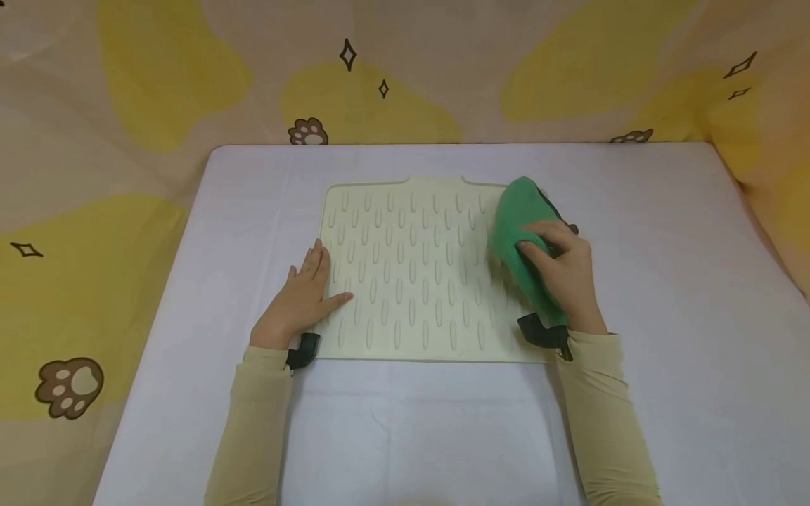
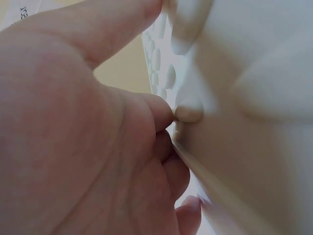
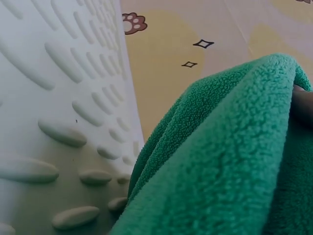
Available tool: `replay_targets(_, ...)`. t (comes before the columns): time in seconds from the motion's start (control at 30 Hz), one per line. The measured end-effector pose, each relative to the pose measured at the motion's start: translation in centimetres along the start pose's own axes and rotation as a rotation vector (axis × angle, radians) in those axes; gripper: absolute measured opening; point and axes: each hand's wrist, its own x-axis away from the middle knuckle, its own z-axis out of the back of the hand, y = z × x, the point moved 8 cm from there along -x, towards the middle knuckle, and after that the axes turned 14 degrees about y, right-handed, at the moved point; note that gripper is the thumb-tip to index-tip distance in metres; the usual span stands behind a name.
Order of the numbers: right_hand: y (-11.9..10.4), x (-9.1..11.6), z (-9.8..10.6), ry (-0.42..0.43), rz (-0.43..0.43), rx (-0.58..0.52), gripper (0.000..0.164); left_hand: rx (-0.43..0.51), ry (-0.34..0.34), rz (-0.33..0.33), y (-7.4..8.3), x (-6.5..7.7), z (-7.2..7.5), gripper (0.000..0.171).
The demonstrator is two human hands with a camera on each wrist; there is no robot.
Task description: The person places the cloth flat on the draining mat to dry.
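Observation:
A cream mat with raised oval ridges (image 1: 405, 281) lies flat on the table. My left hand (image 1: 304, 299) rests on its left edge, fingers straight and thumb spread over the ridges; the left wrist view shows the palm (image 2: 98, 147) close beside the mat. At the mat's right side, my right hand (image 1: 566, 270) pinches a folded green cloth (image 1: 522, 211) between thumb and fingers. The cloth hangs over the right part of the mat and hides its upper right corner. In the right wrist view the fluffy cloth (image 3: 220, 147) fills the lower right, beside the ridges.
The mat lies on a white-covered table (image 1: 683, 316). Behind the table and along its sides hangs a beige and yellow fabric (image 1: 392, 98) with paw prints and stars. A black wrist-camera mount (image 1: 304, 351) sits at the left wrist, another mount (image 1: 541, 332) at the right.

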Motion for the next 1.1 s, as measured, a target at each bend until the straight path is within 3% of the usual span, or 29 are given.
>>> replay_targets(0.8, -1.2, 1.9, -3.7, -0.055, 0.068, -0.067, 0.014, -0.001, 0.007, -0.006, 0.4, 0.1, 0.3, 0.091)
replay_targets(1.1, -1.2, 2.6, -4.9, -0.108, 0.075, -0.025, 0.015, -0.004, 0.005, -0.008, 0.3, 0.0, 0.1, 0.091)
